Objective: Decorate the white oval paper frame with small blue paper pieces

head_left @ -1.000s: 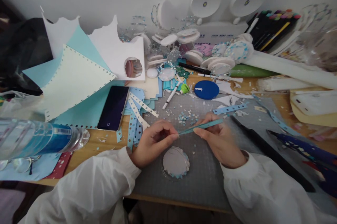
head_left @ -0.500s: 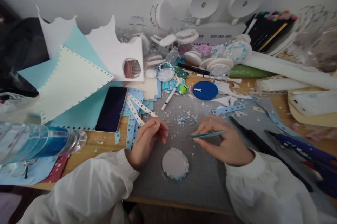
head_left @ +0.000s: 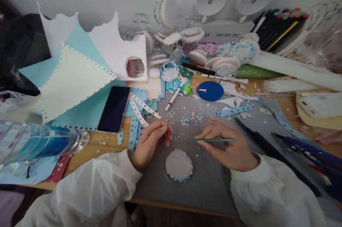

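Note:
My right hand [head_left: 226, 145] pinches a pair of slim teal tweezers [head_left: 213, 140], tips pointing left above the grey cutting mat [head_left: 203, 191]. To the left, my left hand [head_left: 155, 141] rests loosely curled on the mat, with nothing seen in it. Between and below the hands lies a round white disc [head_left: 178, 164], its lower and right rim trimmed with small pale-blue and white bits. A scatter of tiny blue and white paper pieces [head_left: 188, 120] lies just beyond the hands.
A phone [head_left: 114, 109] and punched paper strips lie left, near a water bottle [head_left: 53, 140] on its side. Behind are a blue oval [head_left: 211, 90], a white pen [head_left: 174, 97] and many white discs. A black-handled tool [head_left: 267, 148] and a blue glue gun [head_left: 310, 152] lie right.
The tweezers have turned slightly and now lie nearly level in my right hand. My left hand stays almost where it was, and the view has shifted a little.

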`<state>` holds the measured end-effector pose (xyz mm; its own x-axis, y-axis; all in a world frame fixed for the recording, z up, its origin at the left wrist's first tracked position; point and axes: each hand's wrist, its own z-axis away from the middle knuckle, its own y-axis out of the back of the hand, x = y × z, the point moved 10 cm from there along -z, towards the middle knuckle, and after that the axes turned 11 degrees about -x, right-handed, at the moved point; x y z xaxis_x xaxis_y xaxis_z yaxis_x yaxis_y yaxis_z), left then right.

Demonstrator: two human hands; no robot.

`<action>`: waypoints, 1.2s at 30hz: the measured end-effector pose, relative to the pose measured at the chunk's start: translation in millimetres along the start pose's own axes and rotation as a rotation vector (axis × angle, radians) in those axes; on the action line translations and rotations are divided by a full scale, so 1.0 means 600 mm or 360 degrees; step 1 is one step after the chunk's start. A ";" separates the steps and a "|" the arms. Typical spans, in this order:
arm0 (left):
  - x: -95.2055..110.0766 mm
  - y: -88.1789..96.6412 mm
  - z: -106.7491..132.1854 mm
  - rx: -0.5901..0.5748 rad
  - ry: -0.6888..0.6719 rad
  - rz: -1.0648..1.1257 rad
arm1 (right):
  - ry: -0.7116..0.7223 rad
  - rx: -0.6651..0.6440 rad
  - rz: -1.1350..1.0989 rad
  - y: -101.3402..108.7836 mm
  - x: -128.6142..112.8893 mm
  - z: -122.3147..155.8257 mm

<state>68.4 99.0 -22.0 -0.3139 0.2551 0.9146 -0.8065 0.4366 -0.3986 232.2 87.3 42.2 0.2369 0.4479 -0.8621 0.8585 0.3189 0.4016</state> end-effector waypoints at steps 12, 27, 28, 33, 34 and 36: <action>0.023 -0.035 0.002 -0.0204 -0.0095 -0.0638 | -0.0666 0.0334 -0.1114 -0.032 0.087 0.025; 0.036 -0.028 0.004 -0.0128 -0.0225 -0.0755 | -0.0658 0.0312 -0.1204 -0.044 0.087 0.025; 0.037 -0.029 0.003 -0.0123 -0.0225 -0.0761 | -0.0649 0.0322 -0.1196 -0.042 0.086 0.025; 0.037 -0.031 0.003 -0.0144 -0.0203 -0.0792 | -0.0583 0.0348 -0.1130 -0.036 0.079 0.023; 0.036 -0.032 0.003 -0.0156 -0.0197 -0.0801 | -0.0564 0.0343 -0.1116 -0.035 0.077 0.023; 0.035 -0.033 0.004 -0.0174 -0.0184 -0.0808 | -0.0532 0.0331 -0.1111 -0.035 0.075 0.022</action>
<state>76.6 93.8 5.1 0.0442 -0.1059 0.9934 -0.8164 0.5693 0.0970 230.7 89.4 -9.2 -0.2906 -0.0818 -0.9534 0.9182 0.2563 -0.3019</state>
